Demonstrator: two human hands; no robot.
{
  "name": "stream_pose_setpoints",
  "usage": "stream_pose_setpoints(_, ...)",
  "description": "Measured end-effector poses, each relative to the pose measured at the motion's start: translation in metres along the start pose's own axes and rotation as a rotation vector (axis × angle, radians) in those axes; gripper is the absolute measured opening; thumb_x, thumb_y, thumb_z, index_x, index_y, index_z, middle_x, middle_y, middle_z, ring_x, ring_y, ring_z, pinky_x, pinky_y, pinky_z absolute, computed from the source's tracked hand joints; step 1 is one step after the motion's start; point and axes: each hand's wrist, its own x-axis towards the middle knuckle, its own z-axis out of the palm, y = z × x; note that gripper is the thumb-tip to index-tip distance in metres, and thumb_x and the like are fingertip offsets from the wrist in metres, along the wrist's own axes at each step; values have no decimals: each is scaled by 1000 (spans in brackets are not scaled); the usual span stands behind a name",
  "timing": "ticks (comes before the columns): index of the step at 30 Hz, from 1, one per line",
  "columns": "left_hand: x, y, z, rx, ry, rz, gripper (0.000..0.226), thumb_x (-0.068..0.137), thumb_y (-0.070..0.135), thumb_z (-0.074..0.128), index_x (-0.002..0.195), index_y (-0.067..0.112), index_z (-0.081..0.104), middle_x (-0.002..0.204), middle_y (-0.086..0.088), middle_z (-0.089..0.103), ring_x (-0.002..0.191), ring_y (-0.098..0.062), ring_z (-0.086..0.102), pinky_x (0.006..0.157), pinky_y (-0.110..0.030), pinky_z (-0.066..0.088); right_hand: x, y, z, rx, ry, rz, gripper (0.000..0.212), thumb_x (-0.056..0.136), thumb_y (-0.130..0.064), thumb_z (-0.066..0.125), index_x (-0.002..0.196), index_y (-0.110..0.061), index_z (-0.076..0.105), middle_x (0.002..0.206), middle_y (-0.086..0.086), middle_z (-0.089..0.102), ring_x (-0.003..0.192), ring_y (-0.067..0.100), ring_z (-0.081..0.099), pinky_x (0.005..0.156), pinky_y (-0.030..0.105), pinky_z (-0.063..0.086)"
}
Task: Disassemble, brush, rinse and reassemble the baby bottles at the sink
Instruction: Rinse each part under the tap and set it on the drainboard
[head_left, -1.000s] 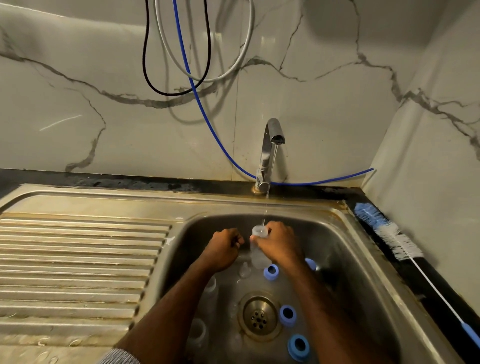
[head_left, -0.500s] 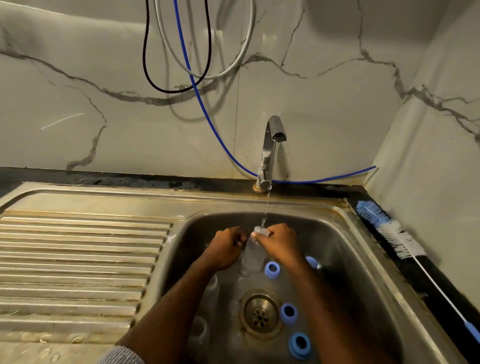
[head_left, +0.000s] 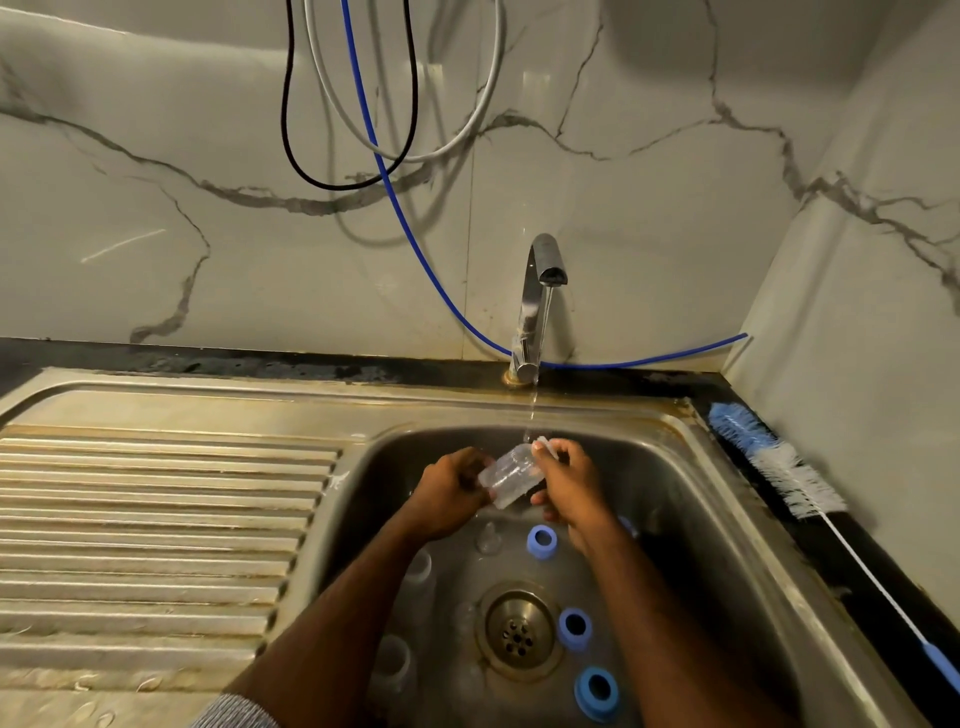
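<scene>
Bottle: I hold a clear baby bottle (head_left: 511, 474) tilted between my hands, over the sink (head_left: 737, 525), its top end under the thin stream from the tap (head_left: 543, 291).
Left hand: my left hand (head_left: 449, 493) grips the bottle's lower end.
Right hand: my right hand (head_left: 569, 480) curls round its upper end.
Below my hands: blue rings (head_left: 541, 541) lie around the drain (head_left: 518, 631), and other clear bottles (head_left: 418, 566) lie under my left forearm.
Right of my hands: a bottle brush (head_left: 779, 462) lies on the desk.

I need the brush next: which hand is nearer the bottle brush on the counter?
Right. The right hand is at the bottle, toward the bottle brush; the left hand is on the bottle's far side.
</scene>
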Motion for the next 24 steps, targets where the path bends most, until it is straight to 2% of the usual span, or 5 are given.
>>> stream_pose_setpoints(5, -5, 6, -15, -349, 14, 14, 22, 90, 22, 74, 111, 18, 69, 99, -11, 72, 87, -26, 73, 73, -43, 63, -12, 4, 5, 246, -75, 257, 33, 104, -45, 44, 111, -18, 60, 96, 14, 66, 77, 22, 62, 63, 34, 54)
stream_pose_setpoints(8, -8, 13, -17, -382, -18, 22, 23, 91, 23, 72, 109, 9, 69, 94, -15, 73, 82, -32, 73, 68, -42, 61, -16, 5, 7, 325, -138, 387, 36, 102, -46, 47, 107, -13, 62, 97, 17, 68, 87, 27, 63, 70, 40, 54)
stream_pose_setpoints(16, -9, 17, -5, -400, -34, -49, 15, 95, 24, 68, 106, 15, 71, 92, -12, 74, 80, -28, 73, 72, -41, 62, -16, 14, -2, 280, -268, 577, 56, 99, -52, 46, 100, -1, 68, 70, 12, 66, 56, 14, 51, 59, 28, 49)
stream_pose_setpoints(22, -13, 24, 7, -467, -112, 10, 35, 92, 31, 70, 126, 26, 63, 114, -1, 72, 101, -18, 72, 81, -37, 62, -14, 25, 0, 262, -285, 636, 58, 97, -57, 45, 98, -5, 70, 60, 3, 57, 38, 6, 37, 38, 17, 34)
stream_pose_setpoints(24, -10, 23, 16, -413, -85, 10, 44, 95, 38, 66, 136, 25, 59, 118, 1, 70, 104, -15, 71, 83, -41, 62, -15, 25, -3, 207, -259, 646, 61, 98, -60, 42, 85, -6, 68, 55, 2, 57, 39, 5, 34, 38, 16, 31)
